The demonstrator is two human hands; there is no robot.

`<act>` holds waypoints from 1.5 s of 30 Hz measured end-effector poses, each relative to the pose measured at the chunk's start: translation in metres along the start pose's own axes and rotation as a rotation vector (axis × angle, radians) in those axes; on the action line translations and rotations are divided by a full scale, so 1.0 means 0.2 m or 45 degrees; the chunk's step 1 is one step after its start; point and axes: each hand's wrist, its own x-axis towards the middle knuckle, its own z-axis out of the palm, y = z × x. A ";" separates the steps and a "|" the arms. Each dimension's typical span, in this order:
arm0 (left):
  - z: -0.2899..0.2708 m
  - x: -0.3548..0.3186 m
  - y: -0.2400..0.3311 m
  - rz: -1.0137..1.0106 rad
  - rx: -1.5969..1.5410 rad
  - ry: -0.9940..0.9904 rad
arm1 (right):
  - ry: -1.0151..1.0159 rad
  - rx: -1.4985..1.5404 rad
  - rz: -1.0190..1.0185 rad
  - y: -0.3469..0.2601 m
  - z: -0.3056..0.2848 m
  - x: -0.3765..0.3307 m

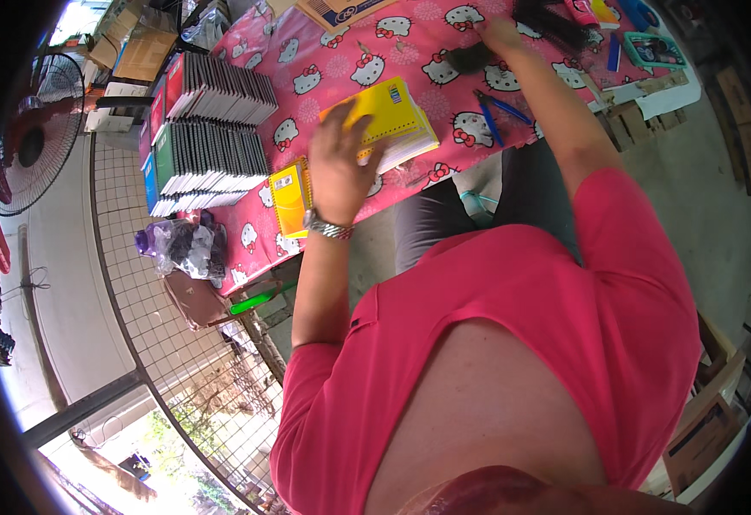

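Note:
My left hand (341, 167), with a metal watch on the wrist, is open, fingers spread over the left end of a stack of yellow notebooks (392, 107). I cannot tell how firmly it touches them. A smaller yellow-orange spiral notebook (289, 202) lies beside that wrist. Farther off on the right, my right hand (500, 38) has its fingers curled in at the edge of a dark bundle of thin strands (470, 58). What those fingers pinch is too small to make out. Pliers with blue handles (502, 116) lie on the table, nearer me than this bundle.
A pink patterned cloth (324, 56) covers the table. Tall rows of spiral notebooks (212, 154) stand at the left. More black strands (551, 24), a blue strip (614, 51) and a green basket (654, 51) lie at the far right. A fan (36, 133) stands left of the table.

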 end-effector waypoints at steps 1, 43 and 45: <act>0.01 -0.03 0.02 -0.031 -0.018 -0.111 | -0.199 -0.021 -0.021 -0.09 -0.01 -0.04; 0.01 0.18 0.06 -0.023 0.115 0.039 | -0.454 1.117 -0.804 -0.88 -1.22 -0.39; 0.01 0.18 0.07 -0.009 0.122 0.011 | -0.382 1.023 -0.874 -0.87 -1.22 -0.40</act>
